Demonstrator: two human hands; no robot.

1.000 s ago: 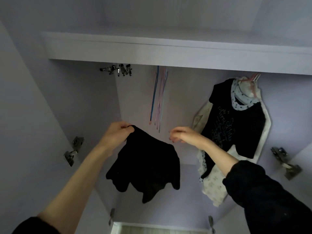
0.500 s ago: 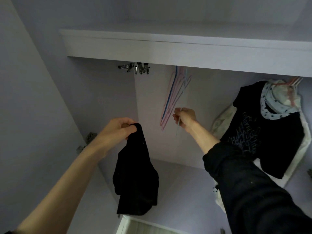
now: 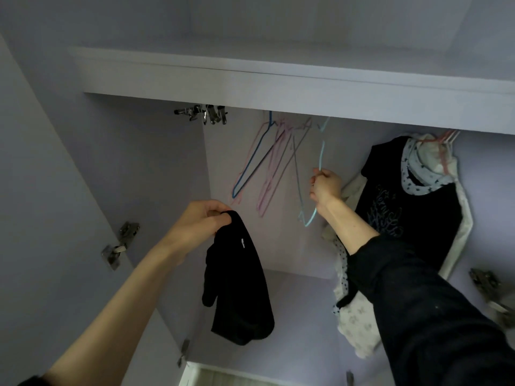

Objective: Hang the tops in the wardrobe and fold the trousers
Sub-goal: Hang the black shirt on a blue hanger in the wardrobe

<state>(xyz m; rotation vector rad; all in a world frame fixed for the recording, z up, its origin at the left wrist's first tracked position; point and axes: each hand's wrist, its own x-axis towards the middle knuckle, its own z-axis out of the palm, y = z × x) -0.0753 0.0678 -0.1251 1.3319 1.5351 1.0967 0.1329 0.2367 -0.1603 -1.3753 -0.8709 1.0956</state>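
Observation:
I look up into an open wardrobe (image 3: pixel 156 168). My left hand (image 3: pixel 200 221) pinches a black top (image 3: pixel 237 285) by its upper edge, and the garment hangs limp below the fingers. My right hand (image 3: pixel 326 188) grips a light blue wire hanger (image 3: pixel 320 162), which is pulled away to the right of the others. Several thin blue and pink wire hangers (image 3: pixel 264 162) hang, swinging, under the shelf at the centre. A black printed top (image 3: pixel 404 201) hangs at the right over white patterned garments (image 3: pixel 354 321).
A white shelf (image 3: pixel 278 90) spans the wardrobe above the hangers. Metal hinges sit on the left side panel (image 3: pixel 119 243) and at the right (image 3: pixel 487 291). A metal bracket (image 3: pixel 206 114) is fixed under the shelf at the back left.
My right hand let go of the black top, reached up among the hangers and now pulls the light blue one to the right. The black top hangs from my left hand alone.

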